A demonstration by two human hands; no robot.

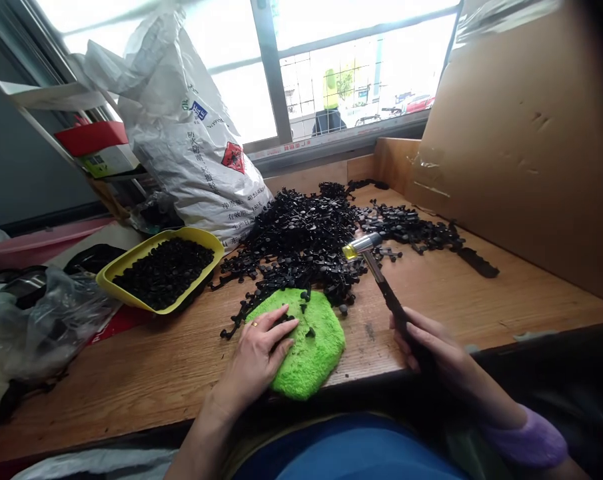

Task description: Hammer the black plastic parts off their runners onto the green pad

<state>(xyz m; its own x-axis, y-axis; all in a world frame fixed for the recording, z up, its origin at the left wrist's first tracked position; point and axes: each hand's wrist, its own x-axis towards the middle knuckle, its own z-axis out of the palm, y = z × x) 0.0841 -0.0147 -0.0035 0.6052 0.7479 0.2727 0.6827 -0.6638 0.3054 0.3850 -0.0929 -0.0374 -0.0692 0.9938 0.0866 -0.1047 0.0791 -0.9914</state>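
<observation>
Head view: the left hand (258,350) lies on a green cloth (316,353), fingers slightly parted, its tips beside small black pieces (310,332); whether they pinch one I cannot tell; the right hand (426,340) is wrapped around the handle of a hammer (385,283), tilted, its head raised near the heap; just beyond the cloth, a large heap of black parts (306,227) spreads over the desk (181,360); to the left, a yellow tray (131,297) holds many loose black bits; judging by these, work seems well under way, with plenty left in the heap; behind the tray leans a white sack (191,147); cardboard (521,147) stands at the right.
</observation>
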